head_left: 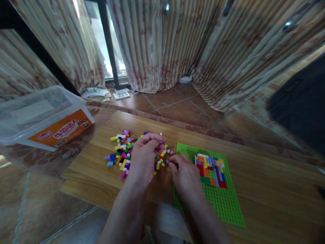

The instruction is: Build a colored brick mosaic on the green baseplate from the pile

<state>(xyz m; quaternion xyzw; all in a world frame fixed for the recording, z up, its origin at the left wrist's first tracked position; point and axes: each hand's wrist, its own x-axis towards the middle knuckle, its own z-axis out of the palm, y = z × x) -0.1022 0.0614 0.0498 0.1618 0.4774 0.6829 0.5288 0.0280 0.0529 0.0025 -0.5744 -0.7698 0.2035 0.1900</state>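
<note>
Over the heap of small toy building bricks (124, 146), my left hand (145, 154) has its fingers curled in with thumb and fingertips close together. Whatever lies between them is too small to name. My right hand (187, 174) is in a pinch just right of the heap, over the left edge of a green studded baseplate (223, 206). A tiny dark bit shows at its fingertips, but its kind is unclear. On the baseplate, beside the right hand, sits a block of joined bricks (210, 171) in red, orange, blue, yellow, white and green. My hands partly cover the heap and the plate.
A wooden table (269, 189) carries the bricks and baseplate. To its left stands a clear plastic bin (20, 118) with an orange label. Papers (96, 92) lie on the tiled floor near striped curtains (142, 51). A dark shape (299, 101) juts in at the right.
</note>
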